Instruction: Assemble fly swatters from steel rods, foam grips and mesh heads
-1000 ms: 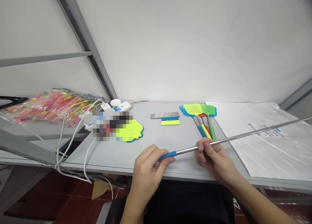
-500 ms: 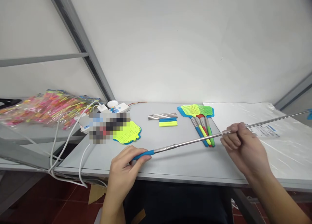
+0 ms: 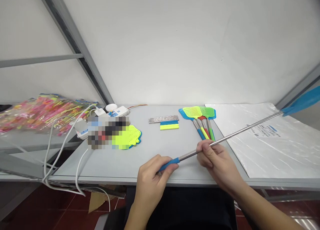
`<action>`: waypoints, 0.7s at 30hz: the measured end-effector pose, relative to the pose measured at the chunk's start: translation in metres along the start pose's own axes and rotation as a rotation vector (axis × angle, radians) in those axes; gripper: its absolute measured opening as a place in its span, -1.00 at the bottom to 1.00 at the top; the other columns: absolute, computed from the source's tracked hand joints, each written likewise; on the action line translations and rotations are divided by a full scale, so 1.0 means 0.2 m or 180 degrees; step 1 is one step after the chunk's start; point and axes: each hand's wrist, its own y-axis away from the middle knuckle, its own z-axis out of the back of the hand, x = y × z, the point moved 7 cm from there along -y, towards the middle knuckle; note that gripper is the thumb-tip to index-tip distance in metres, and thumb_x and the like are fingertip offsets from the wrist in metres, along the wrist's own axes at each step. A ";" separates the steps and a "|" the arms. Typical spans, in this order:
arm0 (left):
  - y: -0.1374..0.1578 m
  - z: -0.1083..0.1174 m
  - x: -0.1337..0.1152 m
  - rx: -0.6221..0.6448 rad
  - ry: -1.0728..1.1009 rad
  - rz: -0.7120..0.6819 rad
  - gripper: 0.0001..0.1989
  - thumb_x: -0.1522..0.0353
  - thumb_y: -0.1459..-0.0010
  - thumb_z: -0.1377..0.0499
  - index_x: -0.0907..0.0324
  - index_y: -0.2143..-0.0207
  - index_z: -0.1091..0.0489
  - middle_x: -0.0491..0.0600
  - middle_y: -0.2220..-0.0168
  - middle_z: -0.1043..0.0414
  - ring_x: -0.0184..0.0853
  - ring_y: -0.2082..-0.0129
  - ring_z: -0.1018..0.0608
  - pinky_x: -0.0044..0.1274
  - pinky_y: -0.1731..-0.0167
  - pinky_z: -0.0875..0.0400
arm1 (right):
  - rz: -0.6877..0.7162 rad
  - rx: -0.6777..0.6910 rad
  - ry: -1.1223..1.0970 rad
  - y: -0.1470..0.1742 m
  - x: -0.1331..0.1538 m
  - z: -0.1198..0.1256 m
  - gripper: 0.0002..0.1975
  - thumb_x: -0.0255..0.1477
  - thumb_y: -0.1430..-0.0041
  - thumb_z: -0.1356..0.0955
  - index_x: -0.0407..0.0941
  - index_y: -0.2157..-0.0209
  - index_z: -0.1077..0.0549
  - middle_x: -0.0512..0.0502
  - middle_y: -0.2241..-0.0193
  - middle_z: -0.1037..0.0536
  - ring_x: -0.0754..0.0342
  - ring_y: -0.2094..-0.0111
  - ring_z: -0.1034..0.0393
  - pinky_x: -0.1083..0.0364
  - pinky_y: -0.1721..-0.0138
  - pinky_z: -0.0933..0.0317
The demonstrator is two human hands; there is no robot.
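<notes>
My left hand point(image 3: 156, 175) is closed round the blue grip of a telescopic fly swatter point(image 3: 246, 130). Farther up its metal rod, my right hand point(image 3: 217, 160) is also closed, fingers wrapped on the shaft. The swatter's blue head points up and right, partly cut off by the picture's edge. Beyond my right hand lie several finished-looking fly swatters point(image 3: 200, 113) with blue, yellow, red and green handles. Near the table's middle are several metal rods point(image 3: 163, 119), with blue and yellow handle sleeves point(image 3: 169, 125) beside them. Yellow and blue swatter heads point(image 3: 132, 136) are stacked to the left.
A white plastic package point(image 3: 262, 150) with a printed label covers the table's right side. Power strips point(image 3: 120, 112) and white cables point(image 3: 60, 150) crowd the left, next to a blurred-out patch. Bags of colourful items point(image 3: 45, 113) lie beyond the frame post.
My right hand has slid down the rod toward the left hand, and the exposed rod looks shorter. My left hand has moved right. More of the blue head now shows.
</notes>
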 end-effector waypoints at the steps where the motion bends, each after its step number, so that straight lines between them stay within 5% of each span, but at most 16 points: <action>1: 0.00 0.01 0.01 -0.0001 0.0021 -0.0008 -0.90 0.31 -0.23 -0.20 0.13 0.32 -0.46 -0.14 0.48 -0.41 -0.43 0.50 -0.40 -0.58 0.45 -0.26 | -0.0027 0.0002 0.0023 0.00 0.01 0.01 -0.76 -0.22 -0.22 -0.37 -0.12 0.30 -0.50 0.17 0.71 -0.02 0.22 0.64 0.13 0.12 0.57 0.22; 4: -0.01 0.08 0.06 -0.0022 -0.0014 -0.0069 -0.92 0.32 -0.21 -0.21 0.12 0.32 -0.48 -0.12 0.45 -0.46 -0.40 0.47 -0.44 -0.57 0.42 -0.29 | 0.0050 -0.0191 -0.0176 -0.01 0.11 0.11 -0.73 -0.22 -0.17 -0.40 -0.11 0.19 -0.52 0.20 0.70 0.04 0.23 0.65 0.19 0.14 0.58 0.21; 9: 0.00 0.26 0.19 -0.0286 -0.0257 0.0067 -0.92 0.30 -0.17 -0.24 0.10 0.34 -0.51 -0.09 0.38 -0.52 -0.34 0.37 -0.51 -0.54 0.33 -0.35 | 0.0498 -0.1006 -0.0785 -0.03 0.32 0.37 -0.75 -0.22 -0.26 -0.33 -0.10 0.36 -0.47 0.17 0.68 0.09 0.21 0.64 0.26 0.19 0.64 0.15; 12: 0.00 0.29 0.24 -0.0296 -0.0313 0.0184 -0.90 0.28 -0.16 -0.25 0.10 0.35 -0.51 -0.10 0.38 -0.52 -0.35 0.37 -0.51 -0.56 0.38 -0.34 | 0.0528 -0.1156 -0.0779 -0.05 0.32 0.42 -0.76 -0.24 -0.26 -0.34 -0.11 0.40 -0.44 0.16 0.67 0.07 0.21 0.64 0.25 0.21 0.65 0.13; 16: -0.01 0.28 0.25 -0.0418 -0.0343 0.0262 -0.90 0.27 -0.16 -0.26 0.10 0.34 -0.51 -0.11 0.37 -0.50 -0.36 0.36 -0.50 -0.57 0.41 -0.32 | 0.0482 -0.1005 -0.0632 -0.07 0.21 0.32 -0.75 -0.22 -0.24 -0.35 -0.11 0.39 -0.45 0.16 0.69 0.04 0.22 0.64 0.20 0.18 0.62 0.15; 21: -0.03 0.11 0.11 -0.0115 -0.0078 -0.0033 -0.92 0.31 -0.18 -0.24 0.11 0.34 -0.49 -0.15 0.45 -0.45 -0.42 0.45 -0.45 -0.60 0.42 -0.30 | -0.0095 -0.0261 -0.0162 -0.02 -0.01 0.03 -0.69 -0.19 -0.27 -0.31 -0.16 0.28 -0.50 0.15 0.70 -0.03 0.22 0.62 0.12 0.11 0.56 0.21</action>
